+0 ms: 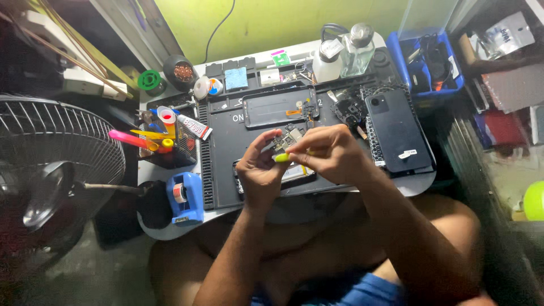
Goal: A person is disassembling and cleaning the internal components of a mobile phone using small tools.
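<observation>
Both hands are up over the middle of the table (pixel 170 232), close together so I can see the small stuff. Left hand (pixel 259 173) has its fingers curled, pinching one edge of the little phone circuit board (pixel 287 137) to keep it steady, I'd say. Right hand (pixel 330 153) is closed around a yellow-tipped tool (pixel 282 157), tip aimed at the board's underside.

Going big to small around them: the fan (pixel 54 170) sits off to my left, well clear. The black repair mat (pixel 226 147) covers most of the table, probably to stop parts sliding. The dark phone back cover (pixel 395 130) lies on the mat's right side, out of the way, and the open phone frame (pixel 277 106) sits just beyond my hands. Two clear bottles (pixel 343 56) stand at the far edge. The blue tape dispenser (pixel 185 198) sits near left, the glue tube (pixel 192 126) leans in the tool holder.
</observation>
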